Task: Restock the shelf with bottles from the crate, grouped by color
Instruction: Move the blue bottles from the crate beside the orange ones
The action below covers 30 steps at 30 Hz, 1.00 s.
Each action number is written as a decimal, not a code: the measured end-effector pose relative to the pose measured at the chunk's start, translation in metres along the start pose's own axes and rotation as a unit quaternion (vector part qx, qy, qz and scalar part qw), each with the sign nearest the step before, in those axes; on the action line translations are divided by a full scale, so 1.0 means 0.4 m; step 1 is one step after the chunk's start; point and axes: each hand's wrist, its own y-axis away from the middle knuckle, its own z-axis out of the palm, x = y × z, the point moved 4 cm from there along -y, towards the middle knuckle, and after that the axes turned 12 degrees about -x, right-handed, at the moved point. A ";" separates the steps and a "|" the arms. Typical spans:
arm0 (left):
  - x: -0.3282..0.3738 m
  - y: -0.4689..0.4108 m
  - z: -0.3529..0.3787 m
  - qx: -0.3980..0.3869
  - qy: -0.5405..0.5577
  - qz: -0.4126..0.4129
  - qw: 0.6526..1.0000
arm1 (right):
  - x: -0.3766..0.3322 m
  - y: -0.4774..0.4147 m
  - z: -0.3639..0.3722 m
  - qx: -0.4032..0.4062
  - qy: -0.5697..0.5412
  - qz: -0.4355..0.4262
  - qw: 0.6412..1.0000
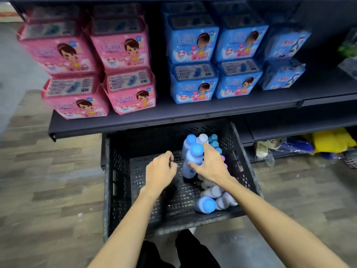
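Bottles grab, pickup step at the crate (116, 190)

Right hand (210, 167) fingers wrap a blue-cap bottle (193, 161) standing in the crate; left hand (160, 171) is curled loosely, holding nothing. Next move, I'd guess: lift it clear and find shelf (173, 115) space beside matching blues.

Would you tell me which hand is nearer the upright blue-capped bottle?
Right. The right hand wraps the upright blue-capped bottle; the left hand, loosely curled, sits just left of it.

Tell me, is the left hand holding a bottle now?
No, the left hand is curled and holds nothing above the crate, while the right hand grips the blue-capped bottle.
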 end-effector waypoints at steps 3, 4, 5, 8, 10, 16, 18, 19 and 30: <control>0.005 -0.026 -0.081 0.030 -0.020 0.012 0.999 | -0.078 -0.011 -0.089 0.026 0.001 -0.041 0.999; 0.011 -0.033 -0.108 0.041 -0.024 0.017 0.999 | -0.105 -0.015 -0.116 0.036 0.005 -0.055 0.998; 0.018 -0.039 -0.136 0.053 -0.026 0.022 0.998 | -0.132 -0.017 -0.142 0.045 0.010 -0.071 0.996; 0.036 -0.052 -0.212 0.084 -0.025 0.034 0.996 | -0.206 -0.020 -0.210 0.075 0.015 -0.114 0.991; 0.041 -0.052 -0.261 0.101 -0.020 0.038 0.994 | -0.255 -0.022 -0.250 0.090 0.010 -0.132 0.987; 0.046 -0.042 -0.398 0.144 -0.023 0.063 0.987 | -0.399 -0.017 -0.351 0.122 0.020 -0.180 0.976; 0.061 -0.044 -0.444 0.155 -0.033 0.078 0.984 | -0.442 -0.007 -0.381 0.136 0.014 -0.190 0.972; 0.070 -0.043 -0.470 0.162 -0.037 0.084 0.983 | -0.466 0.000 -0.396 0.143 0.012 -0.195 0.970; 0.152 0.001 -0.691 0.177 -0.082 0.176 0.965 | -0.683 0.084 -0.540 0.212 0.004 -0.245 0.946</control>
